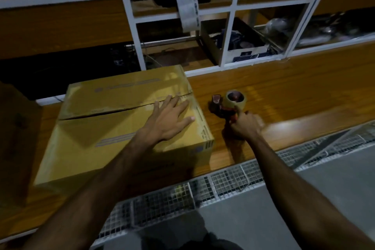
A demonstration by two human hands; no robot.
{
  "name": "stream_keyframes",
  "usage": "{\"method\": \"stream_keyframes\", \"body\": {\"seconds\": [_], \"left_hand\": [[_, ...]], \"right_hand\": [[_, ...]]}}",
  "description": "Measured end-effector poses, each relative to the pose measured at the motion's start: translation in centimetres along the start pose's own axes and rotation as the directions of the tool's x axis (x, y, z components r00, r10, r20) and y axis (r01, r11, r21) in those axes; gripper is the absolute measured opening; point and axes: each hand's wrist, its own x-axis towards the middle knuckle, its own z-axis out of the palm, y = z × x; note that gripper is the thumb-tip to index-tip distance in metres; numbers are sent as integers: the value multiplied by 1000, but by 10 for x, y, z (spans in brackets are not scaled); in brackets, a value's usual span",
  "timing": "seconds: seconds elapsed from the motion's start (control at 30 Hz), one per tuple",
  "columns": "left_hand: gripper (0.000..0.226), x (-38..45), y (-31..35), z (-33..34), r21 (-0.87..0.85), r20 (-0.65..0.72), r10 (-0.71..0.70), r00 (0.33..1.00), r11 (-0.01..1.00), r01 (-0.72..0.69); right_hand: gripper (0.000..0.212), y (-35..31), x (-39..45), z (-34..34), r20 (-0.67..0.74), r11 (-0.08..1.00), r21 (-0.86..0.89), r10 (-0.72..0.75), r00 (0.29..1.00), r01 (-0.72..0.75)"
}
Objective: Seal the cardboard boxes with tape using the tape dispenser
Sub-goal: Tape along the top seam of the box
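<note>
A yellow-brown cardboard box (pixel 97 128) sits on the wooden counter (pixel 284 95), its top flaps closed with the seam running left to right. My left hand (pixel 168 119) lies flat on the near flap by the right end of the seam, fingers spread straight. To the right of the box stands a red tape dispenser (pixel 225 105) with a roll of brown tape (pixel 235 97). My right hand (pixel 245 126) grips the dispenser's handle from the near side; the handle is mostly hidden by my fingers.
White-framed shelves (pixel 229 32) rise behind the counter, holding an open box of dark items (pixel 237 42). A strip of paper labels (pixel 187 9) hangs from a shelf rail. Another brown box (pixel 14 136) stands at the far left. A wire mesh panel (pixel 223 182) fronts the counter.
</note>
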Motion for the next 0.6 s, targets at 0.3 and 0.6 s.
{"method": "stream_keyframes", "body": {"seconds": [0.3, 0.6], "left_hand": [[81, 35, 30, 15, 8, -38, -123, 992, 992, 123], [78, 36, 53, 19, -63, -36, -150, 988, 987, 147]], "right_hand": [[75, 25, 76, 30, 168, 937, 323, -197, 966, 135], [45, 13, 66, 4, 28, 766, 620, -242, 970, 173]]}}
